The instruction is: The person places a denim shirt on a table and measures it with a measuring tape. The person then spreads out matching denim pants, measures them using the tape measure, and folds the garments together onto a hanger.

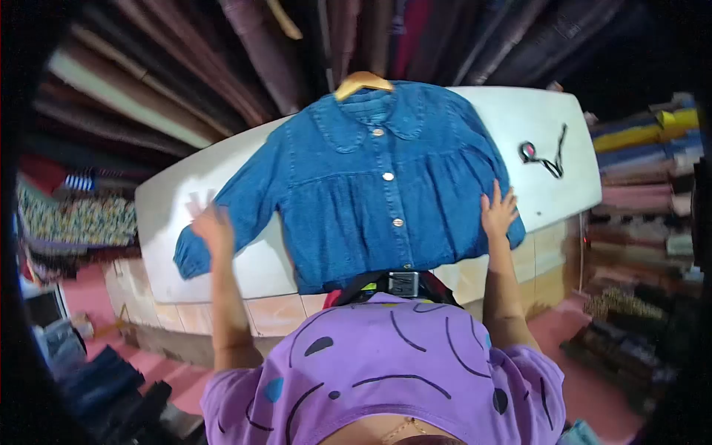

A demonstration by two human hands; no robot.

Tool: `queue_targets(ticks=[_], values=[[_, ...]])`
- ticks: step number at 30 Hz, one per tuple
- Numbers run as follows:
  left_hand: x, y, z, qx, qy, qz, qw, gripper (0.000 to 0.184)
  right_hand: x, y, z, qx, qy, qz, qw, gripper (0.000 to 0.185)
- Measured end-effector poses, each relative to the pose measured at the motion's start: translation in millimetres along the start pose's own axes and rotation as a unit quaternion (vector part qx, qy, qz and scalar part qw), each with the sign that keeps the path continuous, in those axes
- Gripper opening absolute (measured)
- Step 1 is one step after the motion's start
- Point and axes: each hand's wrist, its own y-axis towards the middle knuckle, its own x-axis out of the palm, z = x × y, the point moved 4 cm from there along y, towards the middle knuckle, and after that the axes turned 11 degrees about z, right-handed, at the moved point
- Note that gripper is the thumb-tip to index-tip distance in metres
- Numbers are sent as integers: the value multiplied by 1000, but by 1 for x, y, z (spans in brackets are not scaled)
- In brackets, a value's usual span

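A blue denim shirt (341,193) with a rounded collar and light buttons lies spread on a white table (549,200). A wooden hanger (362,81) pokes out of its neck. Fingers spread, my left hand (211,222) is over the sleeve at the left, slightly blurred; whether it touches the cloth is unclear. On the other sleeve, near the shirt's right edge, rests my right hand (499,213), flat with its fingers apart. Neither hand holds anything.
A small round dark object with a black cord (552,165) lies on the table's right part. Fabric rolls (133,96) line the far side. Folded cloth is stacked at the right (641,196), and patterned cloth (74,219) lies at the left.
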Motion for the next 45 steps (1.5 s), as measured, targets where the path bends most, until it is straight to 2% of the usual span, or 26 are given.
queue_targets(ticks=[1,2,3,4,6,8,9,11,12,15,19,21,25,26,28,29,30,32,34,35,36,38,39,41,44,45], values=[[23,-13,46,-25,-25,-163,986,50,-1,1,3,-5,13,-5,1000,55],[16,-30,115,59,21,-212,975,61,2,1,10,-19,79,13,997,51],[20,-58,150,150,-44,-208,966,68,3,6,19,-10,173,28,985,47],[27,-75,170,163,-60,-256,951,73,4,12,28,-36,247,48,967,47],[37,-85,176,136,-44,-269,952,74,-1,22,44,-60,319,69,943,46],[42,-86,172,106,-22,-280,954,75,-16,29,43,-153,129,73,977,42],[42,-86,172,107,-20,-280,954,75,-10,40,56,-153,130,72,977,42],[43,-86,173,101,-12,-288,952,74,5,74,79,-152,339,103,923,35],[44,-86,175,99,-7,-288,952,74,13,89,91,-42,371,172,912,29],[47,-94,190,3,42,-265,963,60,-13,140,90,-61,267,231,933,35],[60,-130,227,-94,57,-222,969,53,0,180,91,-249,191,110,943,41],[57,-142,239,-107,87,-222,965,54,31,211,125,-259,308,107,909,39],[43,-157,262,-121,89,-233,961,55,15,254,209,-115,270,117,949,38],[39,-157,269,-101,66,-187,975,55,21,264,232,-78,254,118,957,41],[30,-147,295,-32,10,-97,995,53,27,284,266,-136,158,173,962,38],[31,-141,313,-32,11,-98,995,53,22,286,277,-174,57,210,960,36],[31,-134,338,8,-25,-92,995,51,15,285,280,-174,56,209,961,36],[31,-117,392,76,-94,-99,988,49,-5,268,276,-157,237,184,941,31],[39,-104,444,132,-150,-123,972,49,21,222,273,-101,364,1,926,26],[44,-99,466,162,-172,-135,962,48,22,187,259,-146,372,-47,915,22],[49,-94,490,177,-191,-149,954,48,-17,157,227,-278,391,-89,873,20],[54,-85,534,193,-209,-159,945,49,-54,104,200,-379,335,42,862,15],[55,-81,555,202,-204,-147,947,47,-49,102,203,-379,336,44,861,15],[65,-70,565,211,-198,-134,948,46,-10,106,225,-109,447,-188,868,14],[98,-66,554,192,-139,-103,966,19,-36,161,256,42,557,-82,826,4],[106,-69,542,194,-140,-102,966,19,-54,179,266,-10,472,-45,880,9]])
